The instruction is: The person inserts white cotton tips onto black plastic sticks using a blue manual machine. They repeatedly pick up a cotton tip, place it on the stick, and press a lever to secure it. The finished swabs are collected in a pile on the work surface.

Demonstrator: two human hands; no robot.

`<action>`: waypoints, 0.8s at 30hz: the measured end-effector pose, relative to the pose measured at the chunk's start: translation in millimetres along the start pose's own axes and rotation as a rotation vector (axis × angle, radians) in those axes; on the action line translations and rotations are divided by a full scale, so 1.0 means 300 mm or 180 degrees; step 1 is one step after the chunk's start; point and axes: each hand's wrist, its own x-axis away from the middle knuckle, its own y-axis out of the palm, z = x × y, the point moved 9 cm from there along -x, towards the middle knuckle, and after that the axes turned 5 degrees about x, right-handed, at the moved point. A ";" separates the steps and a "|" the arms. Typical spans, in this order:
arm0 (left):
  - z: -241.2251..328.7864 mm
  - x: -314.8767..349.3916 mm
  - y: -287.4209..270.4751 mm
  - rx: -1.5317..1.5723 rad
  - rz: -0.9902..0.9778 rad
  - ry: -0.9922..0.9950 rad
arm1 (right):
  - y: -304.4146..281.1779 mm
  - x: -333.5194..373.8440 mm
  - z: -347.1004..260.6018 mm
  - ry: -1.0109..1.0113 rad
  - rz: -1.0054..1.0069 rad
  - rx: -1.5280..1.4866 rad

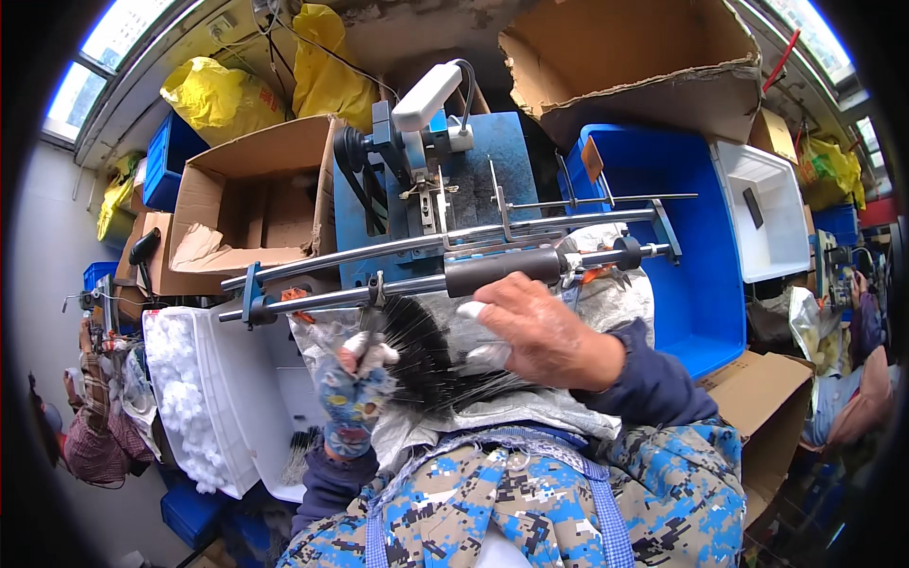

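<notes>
A machine (488, 175) on a blue metal plate stands before me, with long metal rods (360, 293) across its front. One rod carries a dark padded sleeve (502, 272). Just below that sleeve hovers my right hand (549, 331), thumb and fingers apart, white wraps on the tips. Many thin dark bristles (421, 355) fan out over a pale sheet (606, 303) on my lap. My left hand (360, 364), in a patterned cover, is closed at the left edge of the bristles, under the rod; what its fingers pinch is too small to make out.
On the left, a white bin (222, 398) holds white fluffy pieces. An open carton (251, 204) sits behind it. A blue tub (696, 237) and a white tub (767, 213) stand on the right. A large carton (634, 66) is behind. Other people work at both sides.
</notes>
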 end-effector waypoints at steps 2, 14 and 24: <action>0.158 0.057 0.210 -0.2277 -0.0620 0.2414 | 0.065 -0.032 -0.047 -0.0040 0.0755 -0.1125; 0.097 0.046 0.171 -0.1459 -0.0596 0.1715 | 0.102 -0.107 -0.045 0.0058 0.0492 -0.2481; -0.070 -0.019 0.008 -0.4310 -0.0984 0.1546 | -0.251 -0.199 0.210 0.0709 0.0962 -0.0709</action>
